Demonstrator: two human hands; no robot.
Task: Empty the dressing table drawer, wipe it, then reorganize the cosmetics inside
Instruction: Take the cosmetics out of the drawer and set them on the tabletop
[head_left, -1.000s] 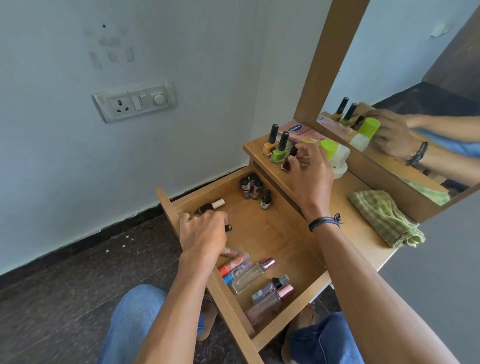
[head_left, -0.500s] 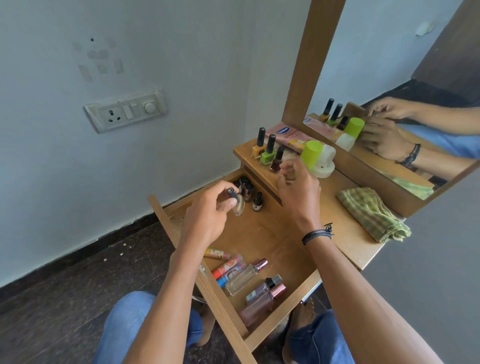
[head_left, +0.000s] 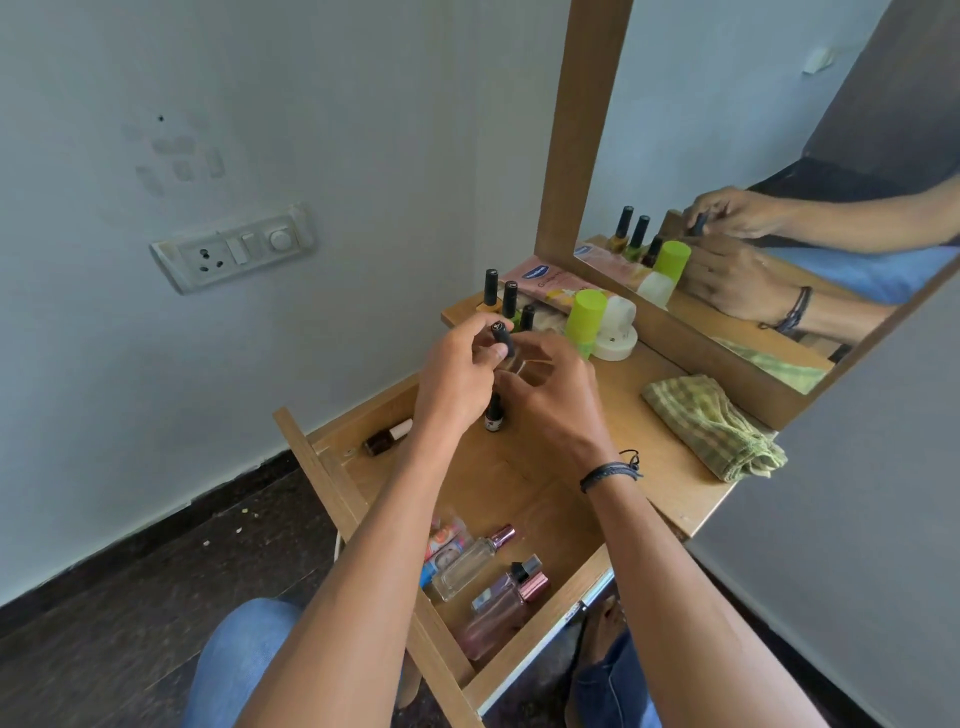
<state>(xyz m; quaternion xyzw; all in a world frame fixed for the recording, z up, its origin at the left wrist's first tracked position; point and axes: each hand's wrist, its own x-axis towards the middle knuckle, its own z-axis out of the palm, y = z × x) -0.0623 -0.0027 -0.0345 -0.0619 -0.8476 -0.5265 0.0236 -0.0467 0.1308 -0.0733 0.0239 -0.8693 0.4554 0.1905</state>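
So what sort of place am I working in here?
Most likely a bedroom or dressing corner in a home: a wooden dressing table with a mirror behind it, nail polish bottles on top, and perfume bottles in its open drawer.

A light wooden dressing table (head_left: 654, 467) bears a folded green checked cloth (head_left: 711, 426) at 3 o'clock, with a lime-capped bottle (head_left: 586, 319), white round tub (head_left: 619, 340), pink tube (head_left: 550, 285) and black-capped nail polish bottles (head_left: 491, 291) clustered towards 11 o'clock.
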